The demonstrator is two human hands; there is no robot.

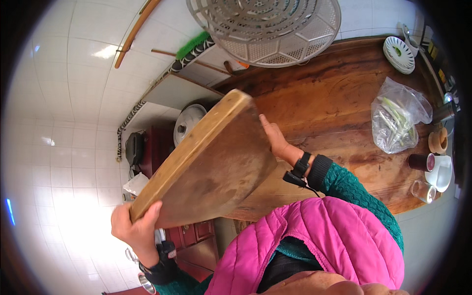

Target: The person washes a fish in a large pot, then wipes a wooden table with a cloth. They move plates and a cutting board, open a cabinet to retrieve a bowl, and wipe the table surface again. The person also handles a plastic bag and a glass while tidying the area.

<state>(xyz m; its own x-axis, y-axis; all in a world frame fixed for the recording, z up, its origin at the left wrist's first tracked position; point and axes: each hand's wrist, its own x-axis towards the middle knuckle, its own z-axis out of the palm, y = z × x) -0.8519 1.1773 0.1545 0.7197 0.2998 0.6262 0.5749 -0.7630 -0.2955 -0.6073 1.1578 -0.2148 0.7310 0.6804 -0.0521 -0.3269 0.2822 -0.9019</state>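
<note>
A thick wooden cutting board [217, 169] is held up before me, tilted with its long pale edge turned towards the upper left. My left hand [134, 232] grips its lower left corner, thumb on the broad face and fingers behind. At the opposite side my right hand [274, 138] holds the board's right edge; part of that hand is hidden behind it. Beneath and beyond the board spreads a wooden tabletop [332, 121]. The board's face has dark stains.
On the table's right side lie a clear plastic bag [400, 118] with green stalks, stacked plates [399, 55], a dark red cup [421, 162] and a glass jar [423, 191]. Round perforated metal racks [273, 33] hang above. A lidded pot [188, 123] stands behind the board.
</note>
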